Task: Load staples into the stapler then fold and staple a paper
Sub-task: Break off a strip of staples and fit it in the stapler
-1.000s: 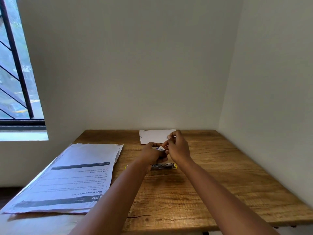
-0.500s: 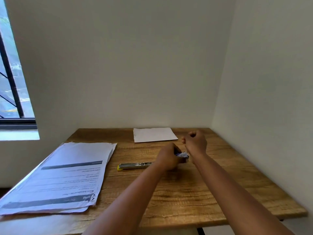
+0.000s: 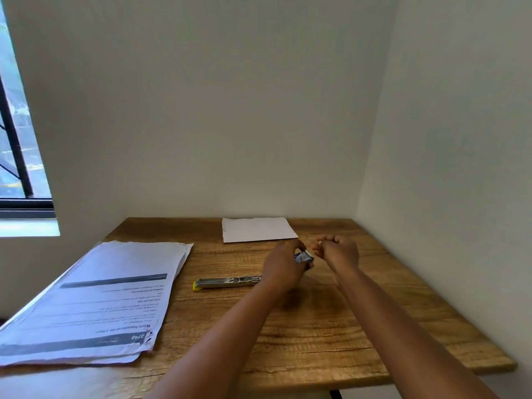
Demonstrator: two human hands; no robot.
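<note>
The metal stapler [image 3: 227, 282] lies opened flat on the wooden table [image 3: 316, 341], its yellow tip pointing left. My left hand [image 3: 283, 267] covers the stapler's right end and grips a small staple box [image 3: 303, 257] low over the table. Just to the right of the box, my right hand [image 3: 338, 250] is raised a little with its fingers curled tight. Nothing shows between those fingers. A blank white paper [image 3: 257, 229] lies flat at the table's back edge, behind both hands.
A stack of printed sheets [image 3: 95, 298] covers the table's left side and overhangs its near-left corner. Walls close off the table at the back and on the right. A barred window [image 3: 17, 156] is at the far left.
Both hands moved right, away from above the stapler, and the stapler now shows. My left hand lowered the staple box toward the table. My right hand drew away from the box and curled up.
</note>
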